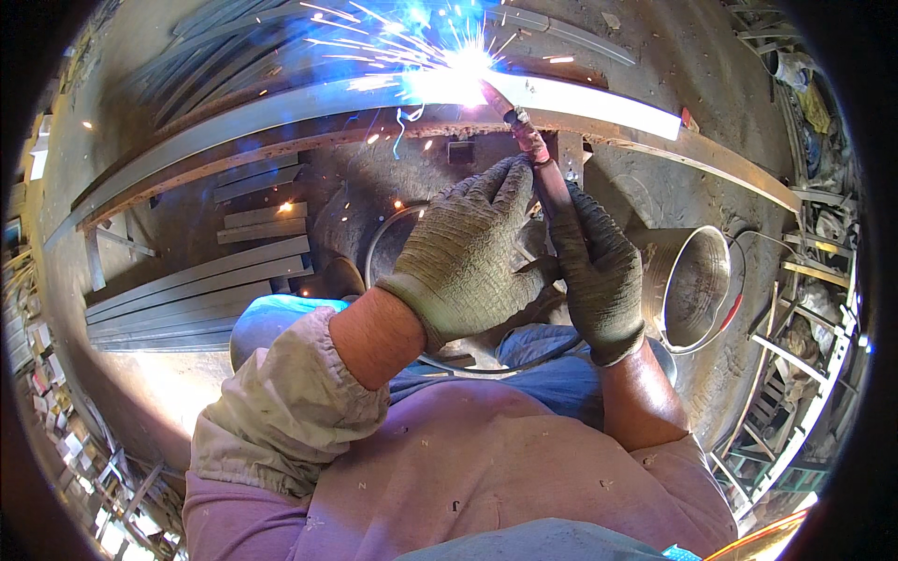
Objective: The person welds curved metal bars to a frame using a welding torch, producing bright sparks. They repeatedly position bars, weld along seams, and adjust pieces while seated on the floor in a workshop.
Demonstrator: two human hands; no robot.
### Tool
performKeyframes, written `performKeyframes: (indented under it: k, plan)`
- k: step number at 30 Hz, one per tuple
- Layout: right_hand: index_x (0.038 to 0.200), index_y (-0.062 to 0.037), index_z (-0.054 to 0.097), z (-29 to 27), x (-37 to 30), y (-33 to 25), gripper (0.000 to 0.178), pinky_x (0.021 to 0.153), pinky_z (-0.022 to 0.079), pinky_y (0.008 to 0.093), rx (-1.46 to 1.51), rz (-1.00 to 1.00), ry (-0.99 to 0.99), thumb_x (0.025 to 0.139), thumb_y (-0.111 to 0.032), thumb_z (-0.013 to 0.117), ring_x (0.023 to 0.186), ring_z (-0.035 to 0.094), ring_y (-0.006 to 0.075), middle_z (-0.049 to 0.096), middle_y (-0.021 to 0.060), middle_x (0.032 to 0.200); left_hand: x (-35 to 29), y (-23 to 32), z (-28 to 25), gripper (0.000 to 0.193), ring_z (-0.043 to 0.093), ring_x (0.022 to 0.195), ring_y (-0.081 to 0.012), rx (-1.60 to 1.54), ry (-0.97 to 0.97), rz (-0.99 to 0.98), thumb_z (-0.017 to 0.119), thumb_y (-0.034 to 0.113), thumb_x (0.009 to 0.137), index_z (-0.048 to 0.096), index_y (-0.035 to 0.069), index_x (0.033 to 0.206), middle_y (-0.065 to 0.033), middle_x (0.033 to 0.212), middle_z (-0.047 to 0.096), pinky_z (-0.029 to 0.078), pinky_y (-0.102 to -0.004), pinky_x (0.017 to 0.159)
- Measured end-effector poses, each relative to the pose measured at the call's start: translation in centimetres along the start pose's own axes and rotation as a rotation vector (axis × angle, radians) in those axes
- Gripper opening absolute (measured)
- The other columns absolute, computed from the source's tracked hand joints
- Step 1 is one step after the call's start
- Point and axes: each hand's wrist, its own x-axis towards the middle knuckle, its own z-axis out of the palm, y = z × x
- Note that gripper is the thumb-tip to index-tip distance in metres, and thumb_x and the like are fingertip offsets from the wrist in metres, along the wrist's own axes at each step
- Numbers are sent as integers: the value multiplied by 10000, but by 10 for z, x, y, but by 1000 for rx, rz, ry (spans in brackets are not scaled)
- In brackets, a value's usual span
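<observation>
No packages, labels, signs or screens

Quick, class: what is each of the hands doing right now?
Left hand: closed around the welding rod holder.
Right hand: closed on the same holder.

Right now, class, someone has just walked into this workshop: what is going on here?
A person in grey work gloves is welding. Both hands, the left hand and the right hand, grip a welding rod holder whose tip touches a long metal bar lying across a stand. A bright arc throws sparks from the contact point. More metal strips lie on the ground to the left, and a metal bucket stands to the right.
</observation>
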Motion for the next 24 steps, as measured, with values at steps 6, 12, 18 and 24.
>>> performKeyframes:
  k: [6,12,18,24]
  plan:
    - [1559,1,720,-3,-1,-8,432,772,626,311,-12,31,-10,1204,-245,733,930,754,85,831,83,1098,0,2,-1,1083,640,1406,-544,41,7,11,956,347,892,404,-52,1734,-338,1601,619,533,-579,1195]
    - [1577,-20,718,-8,3,-17,436,685,567,261,45,37,-3,1199,-238,740,794,682,61,817,46,1083,4,7,-11,936,710,1292,-523,114,-53,-31,937,318,894,519,-40,1652,-322,1479,694,585,-562,1114]
    - [1623,-32,683,-27,5,-22,462,671,562,255,169,60,55,1203,-219,727,768,667,57,796,17,1117,3,-19,-65,754,730,1381,-435,315,114,-19,942,335,943,678,32,1581,-271,1527,723,580,-511,1190]
    - [1601,-34,693,-47,8,-20,482,665,564,252,276,57,98,1175,-245,772,756,666,55,794,13,1120,11,-105,-138,706,676,1417,-459,777,226,-358,880,321,954,655,154,1603,-178,1566,704,562,-564,1198]
